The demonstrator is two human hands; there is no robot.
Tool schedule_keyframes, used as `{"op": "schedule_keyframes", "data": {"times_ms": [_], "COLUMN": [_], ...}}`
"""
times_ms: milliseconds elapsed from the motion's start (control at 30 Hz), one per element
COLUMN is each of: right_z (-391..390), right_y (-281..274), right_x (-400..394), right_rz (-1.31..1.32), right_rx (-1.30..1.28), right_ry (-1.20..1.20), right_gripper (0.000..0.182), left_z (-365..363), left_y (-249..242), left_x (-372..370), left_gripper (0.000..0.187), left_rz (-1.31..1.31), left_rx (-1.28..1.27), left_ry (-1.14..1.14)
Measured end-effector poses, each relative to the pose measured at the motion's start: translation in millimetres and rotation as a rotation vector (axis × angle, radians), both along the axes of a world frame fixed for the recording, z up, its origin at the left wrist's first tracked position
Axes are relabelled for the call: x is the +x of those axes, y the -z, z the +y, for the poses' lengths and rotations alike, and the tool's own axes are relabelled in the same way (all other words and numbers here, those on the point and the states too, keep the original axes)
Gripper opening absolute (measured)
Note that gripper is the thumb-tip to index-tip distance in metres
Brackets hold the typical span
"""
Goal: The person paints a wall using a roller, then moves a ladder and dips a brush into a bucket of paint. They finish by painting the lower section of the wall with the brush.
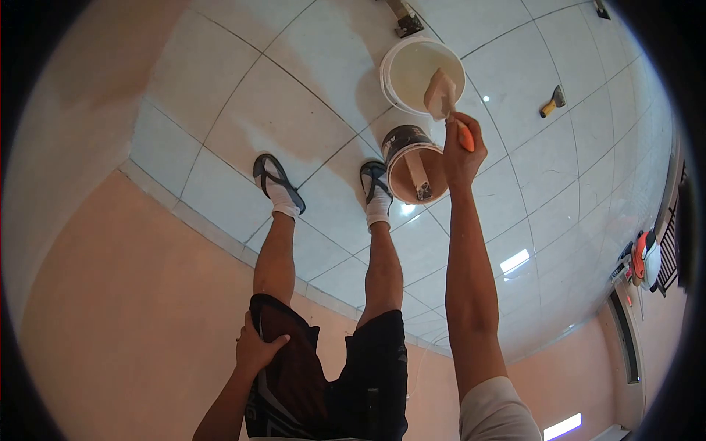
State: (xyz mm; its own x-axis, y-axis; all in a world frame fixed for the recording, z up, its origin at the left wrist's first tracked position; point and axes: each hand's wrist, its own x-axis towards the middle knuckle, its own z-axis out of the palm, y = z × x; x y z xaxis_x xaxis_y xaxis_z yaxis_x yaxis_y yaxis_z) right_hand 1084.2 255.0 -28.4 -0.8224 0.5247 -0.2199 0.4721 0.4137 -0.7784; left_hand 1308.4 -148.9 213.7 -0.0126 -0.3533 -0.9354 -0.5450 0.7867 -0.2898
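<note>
My right hand (pixel 465 153) grips a putty knife (pixel 441 94) by its orange handle. Pale, beige paste coats the blade, which overlaps the right part of a white bucket (pixel 384 79) holding cloudy, yellowish liquid. Just below, nearer my feet, a smaller dark-labelled bucket (pixel 403 138) tilts toward me in this view, its inside smeared with beige paste. A pale flat bar with a dark, worn end (pixel 424 192) lies within it. My left hand (pixel 259 350) rests open on the thigh of my black shorts (pixel 294 375), thumb spread from the fingers.
On the tiled floor (pixel 515 184), a yellow-handled scraper (pixel 551 103) lies right of the white bucket. Another tool with a dark end (pixel 407 22) sits beyond it. A peach wall (pixel 147 294) runs behind my sandalled feet. Red and white items (pixel 647 261) are heaped far right.
</note>
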Motion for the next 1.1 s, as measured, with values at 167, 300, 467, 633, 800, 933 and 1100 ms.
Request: {"op": "schedule_keyframes", "data": {"times_ms": [167,300,467,633,800,933,1100], "right_z": [-6,-4,-3,7,-6,-25,-56], "right_y": [-5,-4,-31,-52,-20,28,6], "right_x": [-2,9,55,138,176,163,157], "right_rz": [0.026,0.055,0.229,0.242,0.142,0.174,0.145], "right_rx": [-0.004,-0.095,-0.432,-0.564,-0.508,-0.456,-0.452], "right_ry": [0.018,0.091,0.451,0.826,0.892,0.886,0.936], "right_gripper": [0.009,0.012,0.021,0.021,0.024,0.019,0.014], "left_z": [2,4,0,0,6,6,9], "left_y": [-1,0,2,4,1,4,6], "left_x": [2,1,7,11,8,10,7], "left_gripper": [0.12,0.118,0.115,0.106,0.098,0.098,0.097], "left_rz": [0.008,0.011,0.057,0.134,0.171,0.144,0.137], "left_rx": [-0.018,-0.026,-0.019,0.024,0.04,0.021,0.012], "left_ry": [-0.013,-0.022,-0.013,-0.069,-0.117,-0.118,-0.113]}}
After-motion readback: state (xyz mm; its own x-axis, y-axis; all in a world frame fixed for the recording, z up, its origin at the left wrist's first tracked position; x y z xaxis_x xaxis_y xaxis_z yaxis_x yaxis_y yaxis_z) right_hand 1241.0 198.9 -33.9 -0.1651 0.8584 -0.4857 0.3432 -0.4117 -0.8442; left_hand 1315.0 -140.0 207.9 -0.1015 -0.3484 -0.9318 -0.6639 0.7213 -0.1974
